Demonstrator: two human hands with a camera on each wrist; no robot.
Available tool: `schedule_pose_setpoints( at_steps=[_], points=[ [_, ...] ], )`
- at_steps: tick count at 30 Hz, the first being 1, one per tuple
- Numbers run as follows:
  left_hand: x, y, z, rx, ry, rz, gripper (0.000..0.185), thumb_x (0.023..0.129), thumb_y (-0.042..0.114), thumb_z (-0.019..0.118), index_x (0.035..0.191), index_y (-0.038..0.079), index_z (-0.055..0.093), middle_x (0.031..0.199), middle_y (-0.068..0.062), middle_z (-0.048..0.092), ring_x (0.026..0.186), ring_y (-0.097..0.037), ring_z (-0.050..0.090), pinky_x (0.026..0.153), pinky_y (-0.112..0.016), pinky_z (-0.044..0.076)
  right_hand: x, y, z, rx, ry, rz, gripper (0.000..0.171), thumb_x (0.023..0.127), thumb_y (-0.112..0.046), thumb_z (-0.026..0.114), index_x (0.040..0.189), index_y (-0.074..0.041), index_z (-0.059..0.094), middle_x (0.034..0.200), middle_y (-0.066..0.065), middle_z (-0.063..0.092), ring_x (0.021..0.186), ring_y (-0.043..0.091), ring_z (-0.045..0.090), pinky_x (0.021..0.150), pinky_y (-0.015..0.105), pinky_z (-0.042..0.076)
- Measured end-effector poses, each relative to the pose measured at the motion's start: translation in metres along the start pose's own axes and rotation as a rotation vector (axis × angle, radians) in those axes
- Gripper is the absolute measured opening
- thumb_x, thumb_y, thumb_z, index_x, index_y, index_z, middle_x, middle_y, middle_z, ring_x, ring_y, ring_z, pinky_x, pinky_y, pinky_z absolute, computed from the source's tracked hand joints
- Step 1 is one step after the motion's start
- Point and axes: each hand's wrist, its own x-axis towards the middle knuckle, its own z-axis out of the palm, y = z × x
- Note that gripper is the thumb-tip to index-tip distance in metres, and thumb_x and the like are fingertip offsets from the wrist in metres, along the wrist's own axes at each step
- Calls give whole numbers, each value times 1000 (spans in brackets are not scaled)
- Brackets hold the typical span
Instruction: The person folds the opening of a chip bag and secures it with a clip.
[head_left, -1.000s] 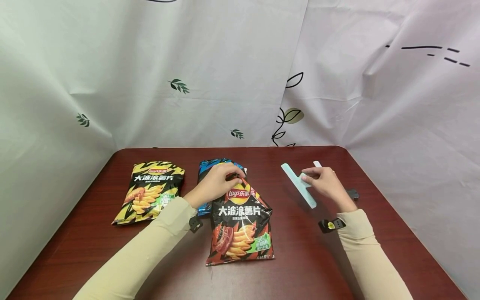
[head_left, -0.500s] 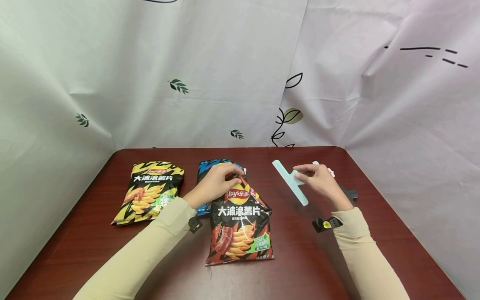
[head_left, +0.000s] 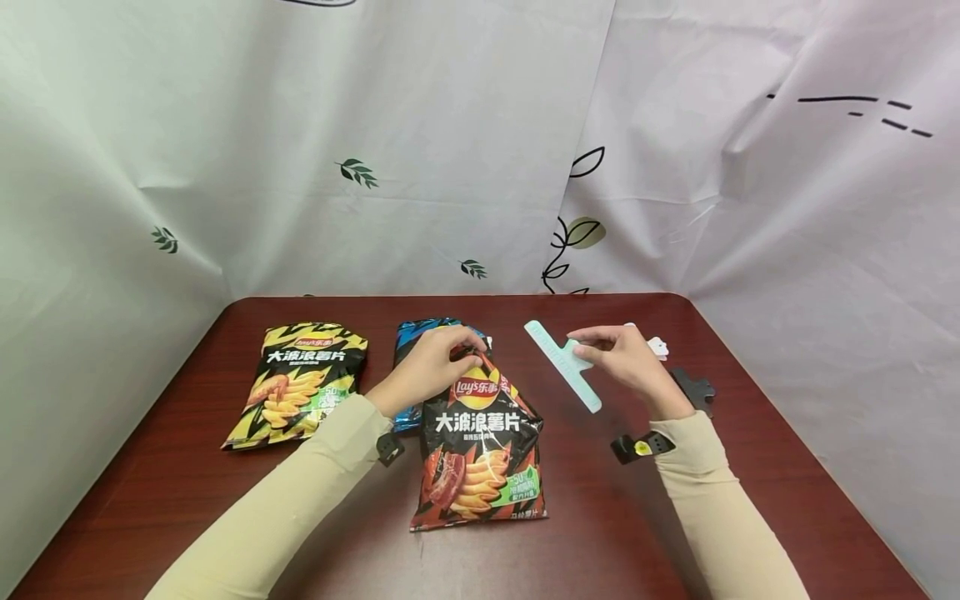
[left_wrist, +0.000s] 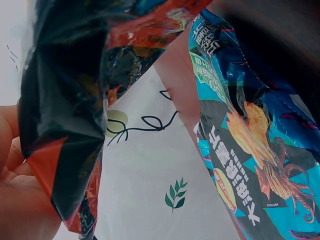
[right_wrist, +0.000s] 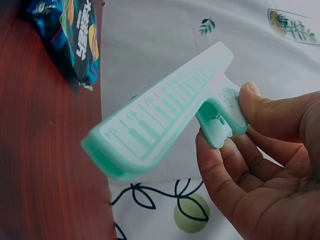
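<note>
Right hand (head_left: pixel 630 367) pinches the mint bag clip (head_left: pixel 562 365) by its handle, long bar running upper left to lower right. Left hand (head_left: pixel 427 367) pinches the red chip bag (head_left: pixel 480 442) top, frame centre, just left of clip; jaws prob. closed.

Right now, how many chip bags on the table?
3. A yellow bag lies flat at the left; a blue bag sits mid-table, mostly covered; a red-and-black bag lies in front, its top pinched by the left hand. None other shows.
</note>
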Motion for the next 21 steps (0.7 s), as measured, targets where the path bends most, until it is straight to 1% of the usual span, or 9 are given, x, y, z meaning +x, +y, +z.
schedule_pose_setpoints(
  at_steps=[6,13,21],
  points=[
    [0,-1,0,-3,0,1,10,92,16,65,102,16,68,108,-2,68,99,-19,60,81,-37,50,1,-4,5,27,-30,0,29,89,-11,68,115,1,68,102,19,70,75,9,63,67,23,54],
    [0,-1,1,2,5,5,11,92,16,65,102,16,69,109,-2,68,101,-19,60,83,-37,51,2,-8,11,34,-39,-23,26,88,-9,68,112,1,70,96,16,71,72,10,60,63,23,50],
    [-1,-1,1,1,20,6,11,92,16,66,102,16,69,108,-2,67,102,-19,60,84,-38,51,2,-13,17,54,-59,-34,26,88,-6,67,113,3,69,98,17,70,74,12,62,65,23,51]
  ],
)
